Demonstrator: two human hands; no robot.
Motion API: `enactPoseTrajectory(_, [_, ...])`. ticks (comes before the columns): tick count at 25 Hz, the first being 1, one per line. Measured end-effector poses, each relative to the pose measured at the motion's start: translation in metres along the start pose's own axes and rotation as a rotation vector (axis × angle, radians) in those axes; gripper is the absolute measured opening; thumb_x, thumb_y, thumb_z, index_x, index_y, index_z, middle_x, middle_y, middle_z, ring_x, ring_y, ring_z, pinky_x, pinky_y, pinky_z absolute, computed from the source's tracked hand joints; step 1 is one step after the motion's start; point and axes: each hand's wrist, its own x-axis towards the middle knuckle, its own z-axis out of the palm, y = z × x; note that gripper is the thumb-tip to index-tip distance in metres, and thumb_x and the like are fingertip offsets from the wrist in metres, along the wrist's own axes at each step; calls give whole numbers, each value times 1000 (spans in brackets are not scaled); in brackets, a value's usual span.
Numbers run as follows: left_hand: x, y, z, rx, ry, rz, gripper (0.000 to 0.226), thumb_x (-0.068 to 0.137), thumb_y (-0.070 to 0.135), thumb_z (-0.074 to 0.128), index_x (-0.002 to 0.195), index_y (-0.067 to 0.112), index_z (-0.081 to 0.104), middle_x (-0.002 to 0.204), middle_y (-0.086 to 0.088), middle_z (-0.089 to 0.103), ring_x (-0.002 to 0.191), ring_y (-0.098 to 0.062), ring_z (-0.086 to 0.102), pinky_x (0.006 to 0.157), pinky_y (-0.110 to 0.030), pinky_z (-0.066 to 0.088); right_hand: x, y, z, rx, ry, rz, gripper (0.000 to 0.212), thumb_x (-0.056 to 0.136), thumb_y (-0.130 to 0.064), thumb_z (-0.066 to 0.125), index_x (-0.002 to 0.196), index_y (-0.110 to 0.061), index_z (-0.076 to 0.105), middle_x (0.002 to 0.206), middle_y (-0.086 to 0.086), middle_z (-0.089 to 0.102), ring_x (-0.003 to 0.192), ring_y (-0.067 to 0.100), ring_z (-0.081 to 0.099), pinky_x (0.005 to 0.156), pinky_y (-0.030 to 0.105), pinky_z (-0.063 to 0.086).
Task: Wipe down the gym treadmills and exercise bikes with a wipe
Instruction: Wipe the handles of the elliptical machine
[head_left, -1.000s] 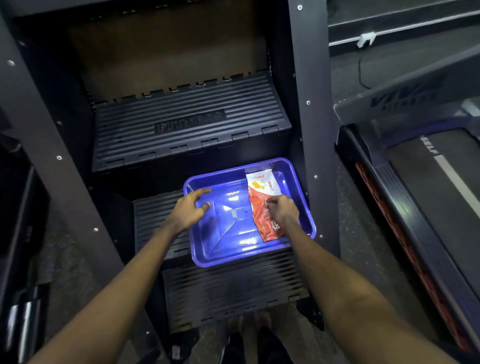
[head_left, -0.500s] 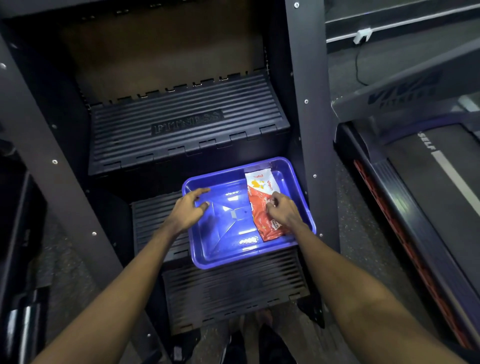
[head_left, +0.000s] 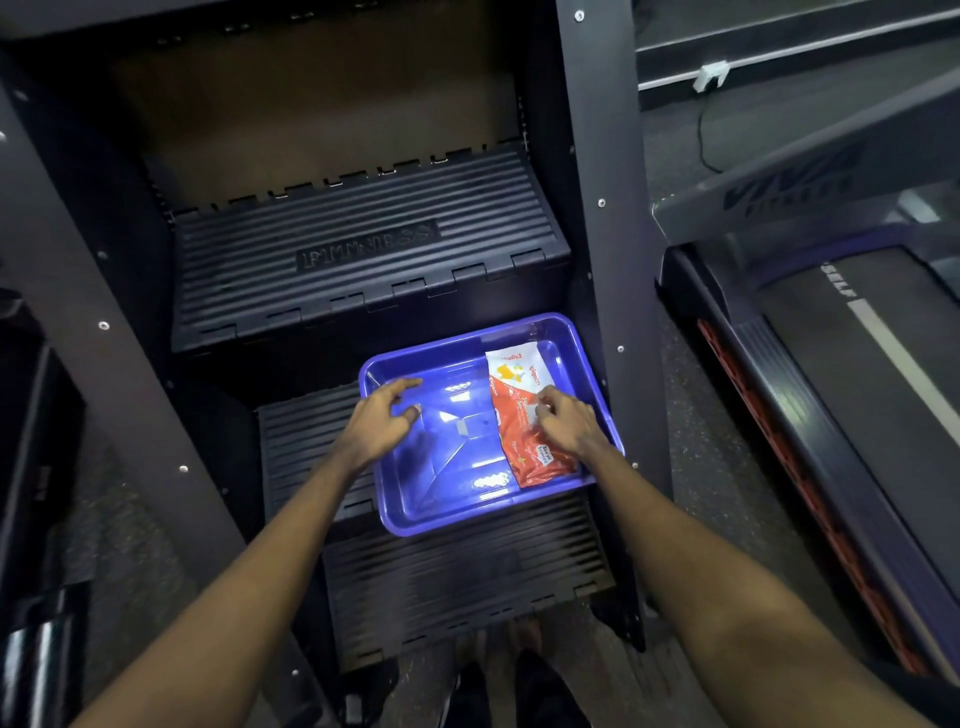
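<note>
The right hand's (head_left: 569, 428) bent fingertips (head_left: 543, 402) pinch at the white flap on the orange-and-white wipe pack (head_left: 514, 379), printed "Pigeon", which lies flat along the right side of the blue tray (head_left: 467, 519). The left hand (head_left: 379, 426), fingers loosely spread and holding nothing, sits over the tray's left rim. The step (head_left: 363, 244) above reads "FITNESS"; the treadmill belt (head_left: 852, 364) reads "SELF".

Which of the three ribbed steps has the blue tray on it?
The middle step, below the FITNESS-lettered step and above the bare nearest step; the blue tray sits toward its right.
</note>
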Motion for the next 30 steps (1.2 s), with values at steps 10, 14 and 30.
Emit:
enactPoseTrajectory(10, [-3, 0, -2, -10, 13, 2, 44, 93, 18, 61, 137, 25, 56, 134, -3, 60, 120, -20, 58, 91, -19, 38, -1, 6, -4, -111, 66, -40, 14, 86, -18, 63, 95, -17, 52, 109, 12, 63, 98, 35, 61, 83, 36, 46])
enactPoseTrajectory(14, [-4, -1, -1, -12, 24, 10, 44, 93, 16, 61, 137, 23, 56, 133, -6, 61, 118, -22, 58, 90, -18, 37, -1, 4, -5, -94, 69, -30, 24, 85, -15, 59, 108, -13, 65, 117, 14, 62, 102, 33, 63, 88, 33, 49])
enactPoseTrajectory(30, [-7, -5, 4, -35, 30, 41, 43, 94, 14, 60, 137, 20, 56, 135, -6, 57, 117, -21, 59, 90, -15, 35, -1, 12, -5, 118, 58, 47, 28, 91, 4, 55, 96, -20, 67, 99, 13, 66, 64, 13, 70, 58, 30, 61])
